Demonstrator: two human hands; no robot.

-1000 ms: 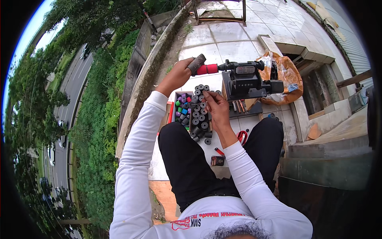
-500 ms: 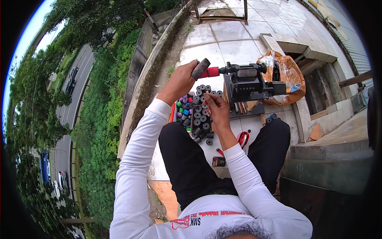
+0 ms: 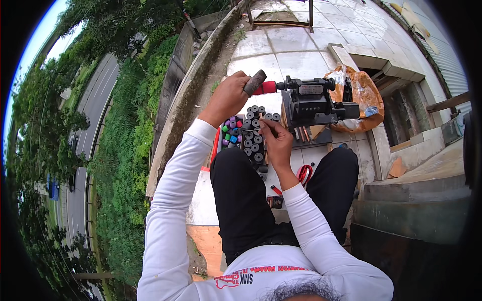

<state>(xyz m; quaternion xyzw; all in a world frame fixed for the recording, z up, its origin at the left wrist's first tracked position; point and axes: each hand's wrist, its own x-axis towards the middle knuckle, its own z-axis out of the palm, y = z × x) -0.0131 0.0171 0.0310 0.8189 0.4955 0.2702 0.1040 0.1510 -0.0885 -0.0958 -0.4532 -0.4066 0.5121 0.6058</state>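
My left hand (image 3: 230, 99) is closed on a dark grey, worn-looking strip or pad (image 3: 254, 83), which rests against a red cylinder (image 3: 266, 88). That cylinder sits on the spindle end of a small black machine (image 3: 312, 100) ahead of me. My right hand (image 3: 275, 138) has its thumb and finger pinched together above a box of black rollers (image 3: 255, 148) with holes through their middles. Something thin seems to be at its fingertips, too small to name. Left of these rollers lie purple, green, blue and red ones (image 3: 232, 132).
An orange plastic bag (image 3: 369, 100) stands right of the machine. On the tiles between my knees are a red ring-shaped strap (image 3: 304, 173), a red lighter-like piece (image 3: 276, 190) and a small dark box (image 3: 274, 201). A low wall (image 3: 175, 123) runs along the left, with a road beyond.
My left hand and the dark strip have shifted slightly left. My right hand has moved a little, still pinched over the rollers. My knees have drawn slightly closer together.
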